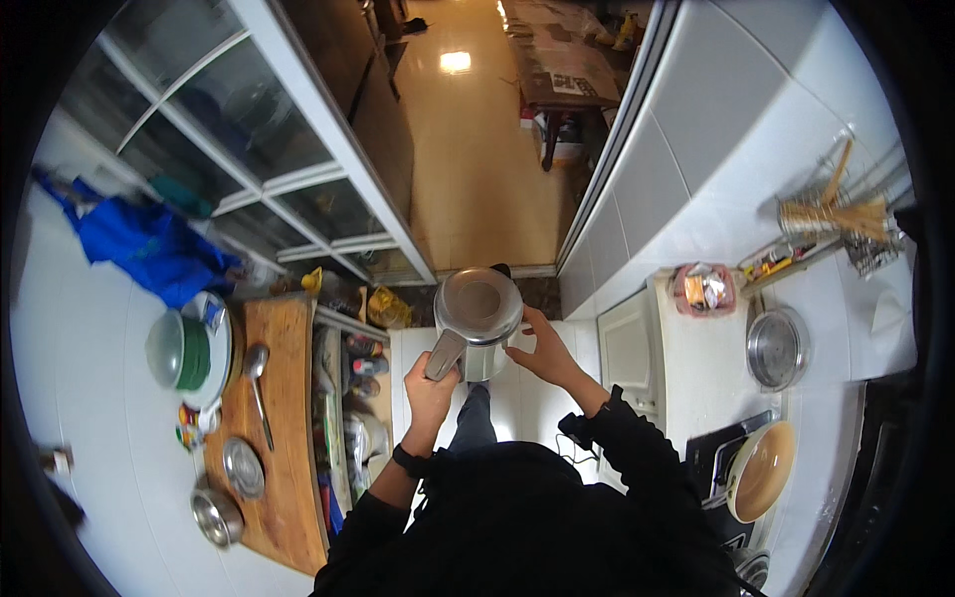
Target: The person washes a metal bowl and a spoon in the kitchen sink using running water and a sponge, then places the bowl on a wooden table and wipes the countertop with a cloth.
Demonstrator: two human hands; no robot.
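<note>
A glass-bodied electric kettle or jug with a round silvery top faces the camera in front of me, above the floor. My left hand is closed around its grey-brown handle. At the other side, my right hand has its thumb and fingers spread in a curve at the edge of the silvery part; whether the fingertips touch it, I cannot tell. The lower transparent part shows between my two hands.
Left, a wooden counter bears a ladle, a metal lid and a steel bowl. Right, a white counter holds a glass-lidded pot and, on a stove, a pan. A glazed door stands at the doorway.
</note>
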